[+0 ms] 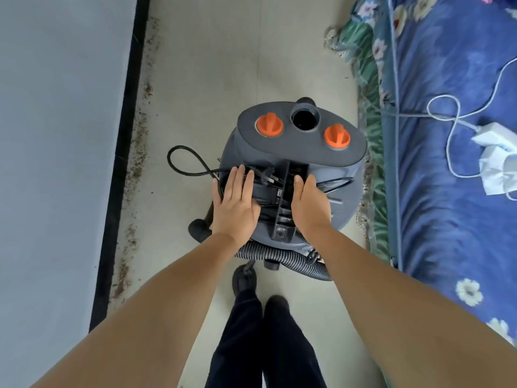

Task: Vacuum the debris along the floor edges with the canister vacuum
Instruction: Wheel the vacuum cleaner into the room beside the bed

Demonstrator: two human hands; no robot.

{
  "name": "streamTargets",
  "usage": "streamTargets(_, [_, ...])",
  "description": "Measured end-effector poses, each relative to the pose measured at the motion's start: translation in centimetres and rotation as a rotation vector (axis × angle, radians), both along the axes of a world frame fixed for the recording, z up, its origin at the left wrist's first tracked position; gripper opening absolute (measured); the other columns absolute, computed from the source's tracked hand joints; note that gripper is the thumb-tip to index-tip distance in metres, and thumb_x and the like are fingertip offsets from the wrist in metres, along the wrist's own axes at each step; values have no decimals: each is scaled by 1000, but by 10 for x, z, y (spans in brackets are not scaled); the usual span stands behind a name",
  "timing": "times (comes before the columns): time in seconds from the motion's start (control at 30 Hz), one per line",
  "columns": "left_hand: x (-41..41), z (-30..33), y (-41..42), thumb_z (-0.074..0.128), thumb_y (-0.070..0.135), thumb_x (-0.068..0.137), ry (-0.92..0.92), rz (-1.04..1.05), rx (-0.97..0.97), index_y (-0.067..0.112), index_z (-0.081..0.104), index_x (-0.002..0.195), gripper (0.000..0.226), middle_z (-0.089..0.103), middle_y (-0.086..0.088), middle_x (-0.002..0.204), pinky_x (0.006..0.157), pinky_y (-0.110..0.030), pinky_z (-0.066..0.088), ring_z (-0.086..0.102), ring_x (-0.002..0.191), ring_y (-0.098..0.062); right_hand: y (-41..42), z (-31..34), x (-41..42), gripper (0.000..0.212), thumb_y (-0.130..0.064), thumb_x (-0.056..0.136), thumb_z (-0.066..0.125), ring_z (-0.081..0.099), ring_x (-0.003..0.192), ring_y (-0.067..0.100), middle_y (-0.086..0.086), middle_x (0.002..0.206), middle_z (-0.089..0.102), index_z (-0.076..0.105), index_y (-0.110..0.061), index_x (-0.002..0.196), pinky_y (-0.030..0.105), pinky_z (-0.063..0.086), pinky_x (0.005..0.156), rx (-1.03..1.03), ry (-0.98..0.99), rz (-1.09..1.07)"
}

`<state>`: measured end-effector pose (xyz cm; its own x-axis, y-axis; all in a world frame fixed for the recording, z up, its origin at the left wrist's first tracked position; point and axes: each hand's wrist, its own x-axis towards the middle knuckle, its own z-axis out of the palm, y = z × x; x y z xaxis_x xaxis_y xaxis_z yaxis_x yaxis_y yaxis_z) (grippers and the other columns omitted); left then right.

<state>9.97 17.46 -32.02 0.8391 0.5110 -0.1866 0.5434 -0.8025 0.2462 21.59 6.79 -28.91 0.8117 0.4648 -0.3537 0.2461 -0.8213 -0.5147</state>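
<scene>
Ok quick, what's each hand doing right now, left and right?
Left hand: open, flat on the coiled power cord atop the canister vacuum.
Right hand: open, resting beside the handle.

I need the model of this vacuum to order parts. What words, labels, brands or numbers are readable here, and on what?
No text can be read in this view.
Canister vacuum: a small white label beside the carry handle, too small and blurred to read.
Orange knobs: no markings visible.
White charger on the floral bedspread: no legible print.
</scene>
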Motion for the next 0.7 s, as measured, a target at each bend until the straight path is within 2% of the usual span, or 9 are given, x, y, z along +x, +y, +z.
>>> streamTargets(0.2, [-60, -4, -34, 31, 24, 91, 43, -9, 2, 7, 19, 151, 63, 18, -12, 158, 117, -55, 9, 10, 147, -25, -35, 2, -60, 27, -33, 106, 26, 47, 60, 30, 3, 58, 42, 33, -10, 92, 35, 30, 51, -35, -15, 11])
streamTargets(0.4, [-111, -3, -67, 26, 26, 87, -30, 2, -16, 2, 32, 146, 63, 30, -16, 153, 115, -58, 14, 23, 144, -31, -68, -2, -114, 30, -34, 106, 25, 39, 50, 20, 2, 56, 42, 33, -11, 89, 34, 21, 46, -14, -25, -40])
streamTargets(0.5, [-135, -6, -80, 33, 23, 89, -28, -14, -52, 3, 29, 147, 61, 26, -16, 155, 116, -56, 9, 18, 145, -30, -81, -4, -138, 30, -35, 106, 23, 39, 49, 19, 1, 56, 43, 33, -11, 91, 34, 22, 46, -51, -31, -49])
streamTargets(0.6, [-150, -2, -85, 41, 18, 93, -47, -3, -109, 7, 23, 149, 60, 16, -11, 158, 118, -50, 1, 8, 147, -25, -90, -1, -155, 34, -36, 105, 23, 48, 60, 28, 1, 60, 45, 40, -7, 102, 34, 27, 49, -64, 19, -52])
streamTargets(0.67, [-158, 8, -87, 47, 15, 92, -139, 71, -165, 6, 27, 147, 60, 17, -14, 157, 118, -48, 10, 13, 146, -28, -95, 3, -158, 38, -37, 105, 24, 50, 71, 30, 5, 69, 48, 43, -5, 109, 35, 34, 59, -60, 111, -51])
streamTargets(0.7, [-160, 15, -88, 51, 13, 90, -212, 182, -206, 5, 29, 146, 60, 19, -17, 155, 117, -45, 17, 18, 143, -32, -98, 5, -158, 36, -38, 105, 25, 49, 77, 30, 8, 76, 50, 44, -8, 108, 35, 35, 67, -23, 178, -51])
